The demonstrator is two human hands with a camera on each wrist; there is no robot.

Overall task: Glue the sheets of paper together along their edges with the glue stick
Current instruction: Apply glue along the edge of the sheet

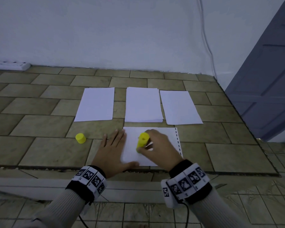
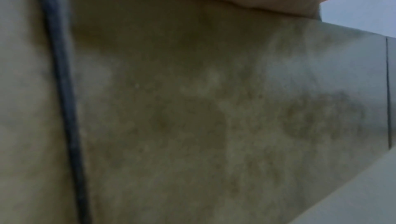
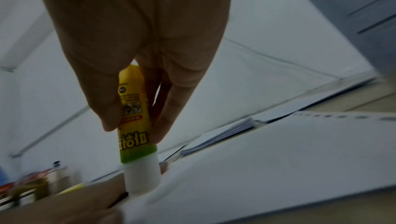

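Observation:
A white sheet (image 1: 161, 142) with a dashed line along its right edge lies on the tiled floor in front of me. My right hand (image 1: 156, 145) grips an uncapped yellow glue stick (image 1: 142, 141), its white tip (image 3: 142, 182) pressed down on the sheet (image 3: 278, 168) near the left edge. My left hand (image 1: 113, 150) lies flat with straight fingers, holding down the sheet's left edge. The yellow cap (image 1: 80, 138) stands on the floor to the left. The left wrist view shows only blurred tile (image 2: 193, 109).
Beyond the sheet lie a single sheet at left (image 1: 96, 104), a stack of sheets in the middle (image 1: 143, 104) and a sheet at right (image 1: 179, 107). A power strip (image 1: 10, 65) sits by the wall. A grey door (image 1: 266, 79) stands at right.

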